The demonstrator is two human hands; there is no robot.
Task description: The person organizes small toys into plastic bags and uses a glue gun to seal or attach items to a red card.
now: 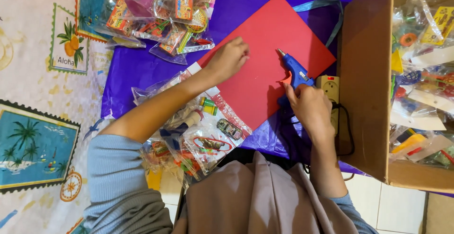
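Observation:
A red sheet of card (pixel 269 73) lies tilted on purple cloth (pixel 127 68). My left hand (pixel 228 59) rests with curled fingers on the card's upper left part, pressing it down. My right hand (pixel 307 106) grips the handle of a blue glue gun (pixel 294 69), which sits at the card's right side with its nozzle pointing up and left onto the card.
Clear plastic bags of small toys (pixel 203 139) lie under my left forearm, and more bags (pixel 165 11) sit at the top. A cardboard box (pixel 366 78) full of packaged toys stands on the right. A beige power strip (pixel 331 88) lies beside the box. A patterned tablecloth (pixel 38 97) covers the left.

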